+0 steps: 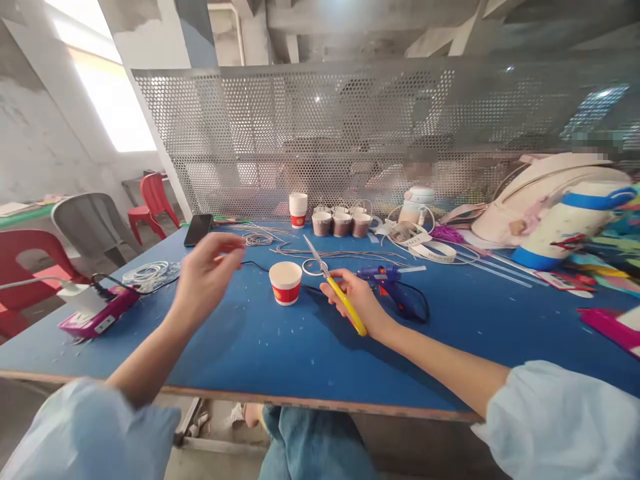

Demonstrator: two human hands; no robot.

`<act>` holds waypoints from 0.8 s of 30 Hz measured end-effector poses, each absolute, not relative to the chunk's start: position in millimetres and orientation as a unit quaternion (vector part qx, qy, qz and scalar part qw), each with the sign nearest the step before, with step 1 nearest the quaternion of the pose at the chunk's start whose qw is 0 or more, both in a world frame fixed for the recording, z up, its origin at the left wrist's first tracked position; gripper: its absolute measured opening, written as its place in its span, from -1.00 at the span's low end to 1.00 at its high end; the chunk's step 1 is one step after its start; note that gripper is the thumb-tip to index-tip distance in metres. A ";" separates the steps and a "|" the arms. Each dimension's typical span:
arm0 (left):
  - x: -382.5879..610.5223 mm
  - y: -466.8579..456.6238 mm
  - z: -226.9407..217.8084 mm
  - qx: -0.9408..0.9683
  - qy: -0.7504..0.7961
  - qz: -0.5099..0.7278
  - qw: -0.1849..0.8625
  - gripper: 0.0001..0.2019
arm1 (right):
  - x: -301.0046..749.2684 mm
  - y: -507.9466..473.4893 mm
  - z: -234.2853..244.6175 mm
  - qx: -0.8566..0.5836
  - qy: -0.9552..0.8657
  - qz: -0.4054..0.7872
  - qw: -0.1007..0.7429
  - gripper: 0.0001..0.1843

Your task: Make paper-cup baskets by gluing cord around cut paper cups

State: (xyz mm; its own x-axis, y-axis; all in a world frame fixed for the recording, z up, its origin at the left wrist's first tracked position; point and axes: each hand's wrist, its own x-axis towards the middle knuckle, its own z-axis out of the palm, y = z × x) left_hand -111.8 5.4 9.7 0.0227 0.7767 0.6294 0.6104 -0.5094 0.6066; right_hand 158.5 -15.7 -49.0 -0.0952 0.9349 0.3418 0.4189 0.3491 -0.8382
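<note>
My right hand (pixel 354 299) is closed around the yellow handle of a utility knife (pixel 349 308), whose thin metal blade points up and away to the left. A red and white paper cup (pixel 285 285) stands upright on the table between my hands. Raised to the left of the cup, my left hand (pixel 210 270) has loosely bent fingers and nothing visible in it. Behind the knife lies a small white ring (pixel 315 267). A blue glue gun (pixel 393 287) rests on its side just right of my right hand, a clear glue stick protruding from it.
Brown-wrapped cups (pixel 341 223) and a stack of paper cups (pixel 299 210) stand at the back, behind cords (pixel 340 253). A pink power strip (pixel 103 313) sits left. A bottle (pixel 565 227) and pale bag (pixel 525 193) are right. A perforated metal screen (pixel 260 133) borders the blue table (pixel 280 353).
</note>
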 end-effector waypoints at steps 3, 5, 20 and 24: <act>-94.4 67.5 -4.5 0.799 0.478 0.352 0.100 -0.76 | 158.9 -16.5 -46.1 -0.488 -0.645 0.358 0.467 -0.56; -80.6 104.1 -17.4 0.837 0.453 0.292 0.092 -0.78 | 161.3 -21.1 -44.0 -0.477 -0.596 0.425 0.486 -0.54; -40.7 139.5 -44.7 0.920 0.360 0.152 0.028 -0.84 | 171.5 -27.2 -52.9 -0.479 -0.545 0.465 0.507 -0.45; -82.2 130.3 -18.7 0.844 0.493 0.210 -0.030 -0.77 | 177.4 -21.9 -59.8 -0.489 -0.565 0.427 0.508 -0.43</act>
State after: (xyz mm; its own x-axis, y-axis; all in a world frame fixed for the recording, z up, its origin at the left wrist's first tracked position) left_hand -82.2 130.3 -18.7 0.4266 0.8192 0.3834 0.8443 -0.5127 0.1560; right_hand 177.4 -21.9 -59.8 -0.0047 0.9876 0.1566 0.1189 0.1561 -0.9806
